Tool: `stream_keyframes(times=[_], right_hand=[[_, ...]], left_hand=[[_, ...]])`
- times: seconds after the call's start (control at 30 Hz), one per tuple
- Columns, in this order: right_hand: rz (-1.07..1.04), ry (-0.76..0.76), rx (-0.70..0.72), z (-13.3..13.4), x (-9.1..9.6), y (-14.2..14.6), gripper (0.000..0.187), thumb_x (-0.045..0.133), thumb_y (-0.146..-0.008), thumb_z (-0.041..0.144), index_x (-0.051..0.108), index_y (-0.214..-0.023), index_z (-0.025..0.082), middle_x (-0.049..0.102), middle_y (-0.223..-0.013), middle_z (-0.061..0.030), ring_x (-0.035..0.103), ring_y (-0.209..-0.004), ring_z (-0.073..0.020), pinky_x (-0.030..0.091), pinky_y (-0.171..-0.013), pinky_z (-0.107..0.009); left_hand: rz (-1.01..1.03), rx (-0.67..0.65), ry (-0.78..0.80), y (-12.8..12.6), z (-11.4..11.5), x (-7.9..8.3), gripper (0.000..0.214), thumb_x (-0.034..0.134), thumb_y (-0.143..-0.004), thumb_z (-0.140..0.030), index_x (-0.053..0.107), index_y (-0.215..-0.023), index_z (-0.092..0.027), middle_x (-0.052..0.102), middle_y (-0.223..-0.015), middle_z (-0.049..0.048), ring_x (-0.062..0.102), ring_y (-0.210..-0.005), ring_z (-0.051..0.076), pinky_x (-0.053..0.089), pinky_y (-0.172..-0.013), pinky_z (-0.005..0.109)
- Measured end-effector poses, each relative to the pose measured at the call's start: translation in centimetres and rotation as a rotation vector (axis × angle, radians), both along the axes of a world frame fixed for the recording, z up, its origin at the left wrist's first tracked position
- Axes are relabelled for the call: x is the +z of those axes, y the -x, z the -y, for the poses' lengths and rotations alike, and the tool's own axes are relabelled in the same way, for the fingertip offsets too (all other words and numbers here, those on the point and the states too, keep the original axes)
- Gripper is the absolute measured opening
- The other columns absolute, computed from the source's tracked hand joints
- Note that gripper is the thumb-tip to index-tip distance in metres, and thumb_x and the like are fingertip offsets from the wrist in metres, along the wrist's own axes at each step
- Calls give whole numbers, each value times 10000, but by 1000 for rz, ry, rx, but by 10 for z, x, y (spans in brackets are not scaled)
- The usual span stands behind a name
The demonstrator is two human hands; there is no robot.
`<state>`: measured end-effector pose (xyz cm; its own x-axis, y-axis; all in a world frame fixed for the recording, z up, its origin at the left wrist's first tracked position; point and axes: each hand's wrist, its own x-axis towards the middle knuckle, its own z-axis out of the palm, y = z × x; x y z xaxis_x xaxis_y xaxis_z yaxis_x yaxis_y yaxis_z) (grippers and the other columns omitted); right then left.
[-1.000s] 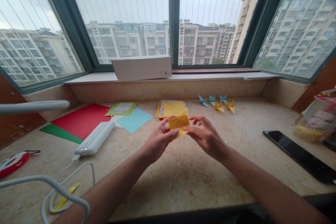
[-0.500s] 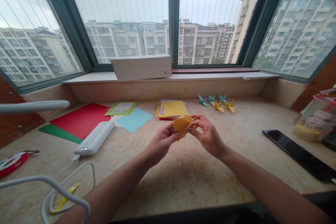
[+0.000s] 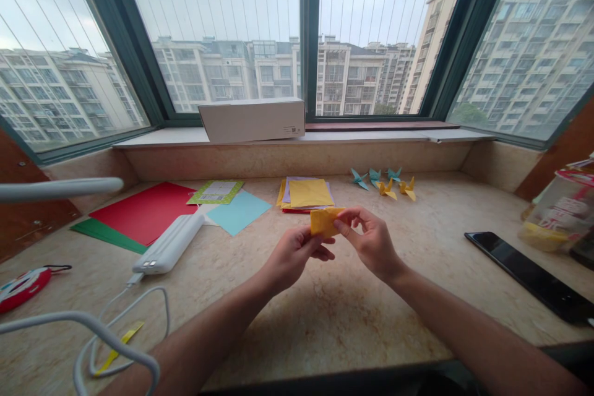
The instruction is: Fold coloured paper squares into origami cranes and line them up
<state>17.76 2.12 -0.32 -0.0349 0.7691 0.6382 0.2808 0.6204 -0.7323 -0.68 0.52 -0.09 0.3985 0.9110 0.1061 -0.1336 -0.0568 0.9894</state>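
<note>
A small folded piece of yellow paper (image 3: 325, 221) is held above the marble counter (image 3: 325, 315), between both hands. My left hand (image 3: 292, 253) pinches its lower left side with the fingers closed. My right hand (image 3: 369, 241) pinches its right edge between thumb and forefinger. Just behind lies a stack of coloured paper sheets (image 3: 306, 193) with a yellow one on top. Several small folded paper cranes (image 3: 384, 182), blue and yellow, stand further back to the right.
Red (image 3: 146, 213), green and light blue (image 3: 239, 210) sheets lie at the left. A white power bank (image 3: 167, 245) with a cable sits beside them. A black phone (image 3: 533, 275) and a plastic jar (image 3: 559, 210) are at the right. A white box (image 3: 253, 119) rests on the window sill.
The yellow paper has been folded smaller and turned flatter between my fingers. Both hands have shifted slightly while keeping hold of it.
</note>
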Motion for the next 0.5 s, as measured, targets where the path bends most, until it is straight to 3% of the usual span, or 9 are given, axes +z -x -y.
stream_keyframes(times=[0.13,0.27,0.4,0.5], right_hand=[[-110,92,29,-5,-4,-1,230,705,-821,341,631,-992,207,633,-775,-6,541,-680,-155,436,-645,-301],[-55,96,37,-6,-2,-4,307,670,-846,342,609,-1115,208,622,-765,-7,552,-680,-162,457,-622,-295],[168,5,26,0,5,-6,300,685,-832,323,662,-1113,221,641,-1032,-75,604,-914,-217,499,-807,-368],[225,18,58,2,7,-6,275,703,-820,331,681,-1075,229,654,-1020,-67,618,-933,-224,499,-865,-400]], left_hand=[[-25,5,-21,2,-2,-1,396,651,-848,-481,674,-1016,-123,716,-961,114,698,-690,176,534,-669,297],[-112,75,-108,3,0,1,404,568,-895,-500,637,-760,-125,673,-639,61,629,-544,148,480,-557,261],[-293,96,-227,5,4,3,403,529,-923,-454,601,-672,-147,630,-572,35,579,-508,129,437,-526,240],[-408,22,-255,6,6,4,401,506,-935,-431,614,-667,-151,631,-584,36,595,-535,138,440,-540,241]])
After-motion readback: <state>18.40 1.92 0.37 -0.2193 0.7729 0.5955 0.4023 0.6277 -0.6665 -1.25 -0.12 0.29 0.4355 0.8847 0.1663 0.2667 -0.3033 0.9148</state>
